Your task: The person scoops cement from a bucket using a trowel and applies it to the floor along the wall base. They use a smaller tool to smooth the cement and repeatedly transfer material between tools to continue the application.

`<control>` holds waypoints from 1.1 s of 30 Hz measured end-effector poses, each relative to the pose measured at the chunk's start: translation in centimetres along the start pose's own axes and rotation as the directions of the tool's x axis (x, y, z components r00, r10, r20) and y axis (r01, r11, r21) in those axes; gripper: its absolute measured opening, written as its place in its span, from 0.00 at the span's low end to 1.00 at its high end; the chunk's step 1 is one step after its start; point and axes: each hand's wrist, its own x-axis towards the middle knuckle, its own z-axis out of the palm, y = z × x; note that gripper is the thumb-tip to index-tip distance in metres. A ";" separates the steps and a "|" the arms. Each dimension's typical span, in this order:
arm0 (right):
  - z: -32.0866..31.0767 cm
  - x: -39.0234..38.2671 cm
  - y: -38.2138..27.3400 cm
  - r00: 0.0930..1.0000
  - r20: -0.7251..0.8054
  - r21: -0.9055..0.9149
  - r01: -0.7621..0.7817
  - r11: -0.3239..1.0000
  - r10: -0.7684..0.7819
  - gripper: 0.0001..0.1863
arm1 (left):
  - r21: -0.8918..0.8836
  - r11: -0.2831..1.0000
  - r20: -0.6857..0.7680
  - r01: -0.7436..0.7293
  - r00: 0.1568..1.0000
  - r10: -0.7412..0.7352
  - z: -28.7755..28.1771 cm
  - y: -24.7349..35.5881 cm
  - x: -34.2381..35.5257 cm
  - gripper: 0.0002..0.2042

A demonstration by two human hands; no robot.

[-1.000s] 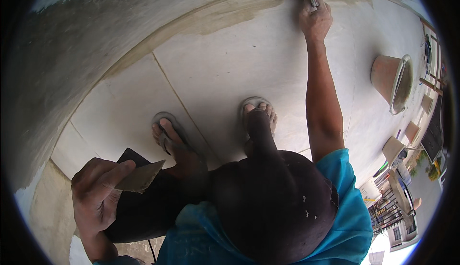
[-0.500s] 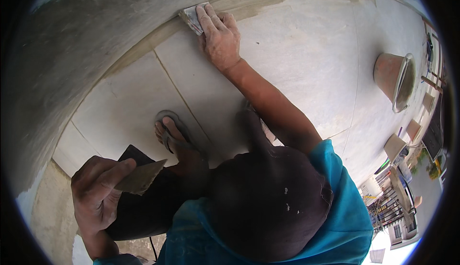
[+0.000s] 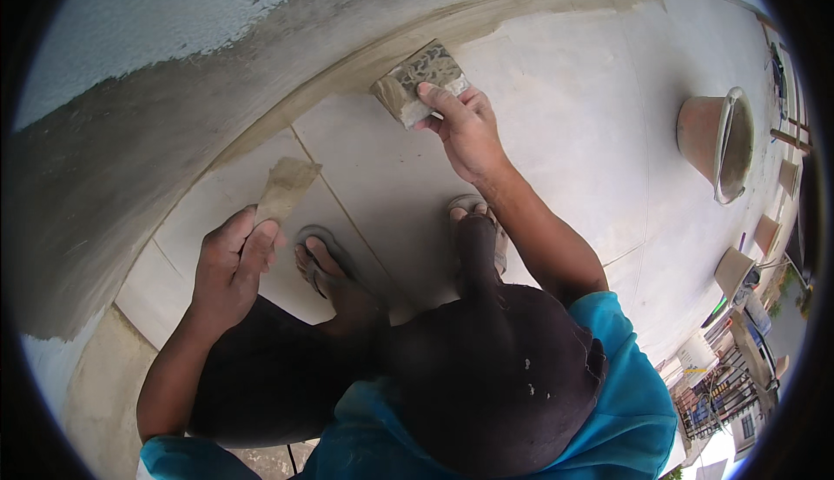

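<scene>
One thin scraper (image 3: 289, 186) is gripped in the closed left hand (image 3: 230, 267) over the tiled floor (image 3: 569, 124), the right hand (image 3: 469, 137) pinching a paste-coated spreader (image 3: 426, 74) near the brownish strip (image 3: 512, 11), a step that looks like tool-cleaning and likely calls for bringing both edges together

Above a pale tiled floor (image 3: 573, 115)
Left hand (image 3: 228, 263) pinches a tan strip (image 3: 288, 188); right hand (image 3: 467, 137) grips a smeared plate (image 3: 420, 79).

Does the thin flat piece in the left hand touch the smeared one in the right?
Apart. The head view shows pale floor between the thin flat piece, in the left hand, and the smeared flat piece, in the right hand.
</scene>
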 end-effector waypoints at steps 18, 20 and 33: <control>-3.0 -4.9 -8.0 0.994 -0.061 -0.022 0.087 0.996 -0.088 0.11 | 0.349 0.824 -0.224 -0.447 0.814 0.536 9.6 5.9 9.3 0.09; -3.5 -4.7 -7.8 0.995 -0.038 -0.006 0.095 0.995 -0.095 0.12 | 0.430 0.768 -0.193 -0.474 0.783 0.591 9.4 6.6 9.1 0.10; -4.2 -5.3 -8.2 0.986 0.087 0.303 0.107 0.947 -0.140 0.21 | 0.544 0.745 -0.124 -0.387 0.840 0.528 10.9 5.6 11.1 0.10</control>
